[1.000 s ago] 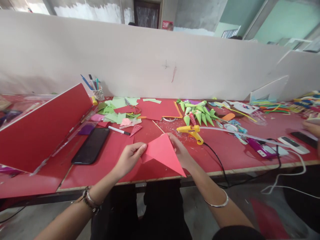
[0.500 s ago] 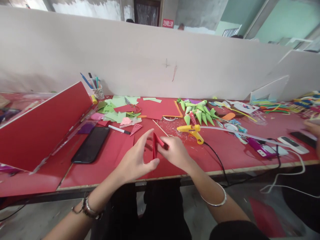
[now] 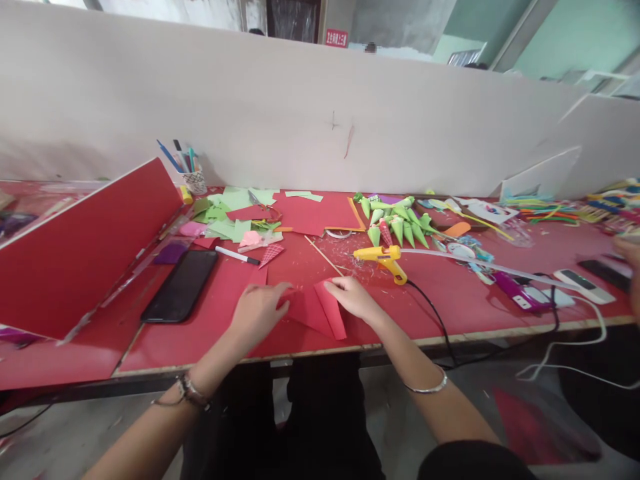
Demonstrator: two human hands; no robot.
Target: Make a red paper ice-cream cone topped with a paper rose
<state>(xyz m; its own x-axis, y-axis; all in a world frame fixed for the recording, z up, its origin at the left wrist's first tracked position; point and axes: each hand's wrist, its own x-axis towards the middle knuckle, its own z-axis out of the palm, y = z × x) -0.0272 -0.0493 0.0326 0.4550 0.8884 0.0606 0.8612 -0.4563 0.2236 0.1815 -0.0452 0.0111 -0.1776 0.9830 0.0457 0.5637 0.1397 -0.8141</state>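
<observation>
A folded sheet of red paper [image 3: 311,312] lies low over the red table near its front edge, a crease running down its right part. My right hand [image 3: 354,297] pinches the paper's upper right edge between thumb and fingers. At the paper's left side is my left hand [image 3: 257,311], its fingers curved, with a gap between thumb and forefinger. Whether its fingertips touch the paper, I cannot tell. Just beyond the paper lies a thin wooden stick [image 3: 324,255]. A yellow glue gun [image 3: 383,259] rests to the right of it.
A black phone [image 3: 180,287], a white marker [image 3: 236,255] and a tilted red board [image 3: 95,253] are on the left. Green paper cones [image 3: 400,223] and green scraps [image 3: 220,217] lie behind. A glue gun cable [image 3: 437,317] hangs over the front edge. Another person's hand [image 3: 631,257] shows far right.
The red paper, upright between my hands before, has come down and spread flatter. My left hand has drawn left with its fingers lower. My right hand keeps its grip on the paper.
</observation>
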